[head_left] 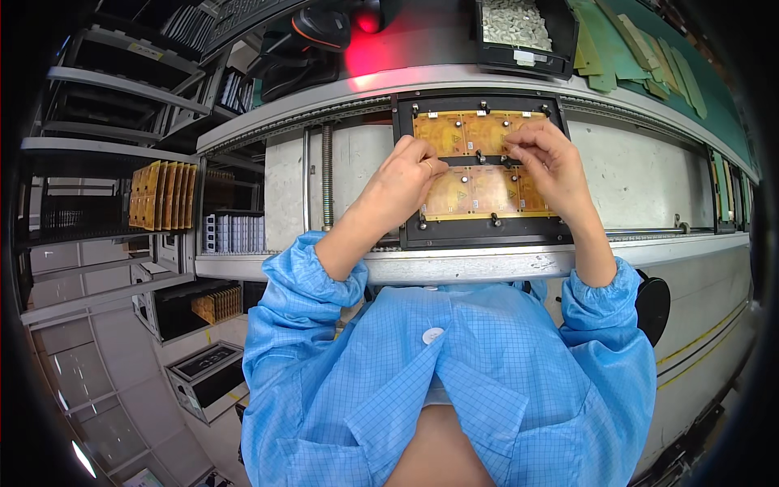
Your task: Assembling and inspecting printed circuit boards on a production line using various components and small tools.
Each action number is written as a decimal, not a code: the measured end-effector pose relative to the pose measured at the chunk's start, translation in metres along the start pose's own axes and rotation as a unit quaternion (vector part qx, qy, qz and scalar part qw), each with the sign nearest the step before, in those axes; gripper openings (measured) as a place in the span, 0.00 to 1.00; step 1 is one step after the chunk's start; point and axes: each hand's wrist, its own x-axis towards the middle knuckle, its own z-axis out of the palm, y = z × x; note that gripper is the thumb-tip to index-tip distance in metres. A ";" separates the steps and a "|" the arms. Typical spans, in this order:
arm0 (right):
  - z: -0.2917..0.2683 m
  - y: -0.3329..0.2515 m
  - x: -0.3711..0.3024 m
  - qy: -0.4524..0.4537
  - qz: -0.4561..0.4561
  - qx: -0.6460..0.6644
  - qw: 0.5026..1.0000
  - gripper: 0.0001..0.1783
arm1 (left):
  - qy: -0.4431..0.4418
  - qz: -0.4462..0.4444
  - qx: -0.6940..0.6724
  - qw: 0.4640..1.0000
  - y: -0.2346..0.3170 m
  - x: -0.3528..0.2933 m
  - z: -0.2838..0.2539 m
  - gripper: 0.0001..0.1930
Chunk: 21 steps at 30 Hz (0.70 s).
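Observation:
Two amber circuit board panels lie in a black carrier frame (483, 235) on the conveyor rails. The upper panel (479, 134) is partly covered by my right hand, the lower panel (466, 195) by my left. Over the left side of the frame, my left hand (403, 180) has its fingers drawn together at the gap between the panels. My right hand (548, 162) pinches above the right part of the upper panel. Whatever either set of fingertips holds is hidden or too small to name. Small black clips (495, 219) stand along the panel edges.
A black bin (526, 58) of small white parts sits beyond the far rail, with green strips (649, 61) to its right. A handheld scanner (320, 31) lies at the far left. More amber boards (162, 195) stand upright in a rack. The near metal rail (479, 264) runs under my forearms.

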 end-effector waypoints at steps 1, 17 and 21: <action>0.001 -0.004 -0.001 -0.001 0.000 -0.001 1.000 0.09 | 0.001 -0.001 -0.001 1.000 0.000 0.000 0.001 0.10; 0.015 -0.003 -0.001 -0.087 -0.142 -0.252 0.953 0.06 | 0.082 0.002 -0.069 0.994 -0.001 0.003 -0.002 0.13; 0.013 -0.002 0.000 -0.093 -0.140 -0.259 0.951 0.06 | 0.123 -0.015 -0.082 0.989 -0.007 0.001 -0.005 0.10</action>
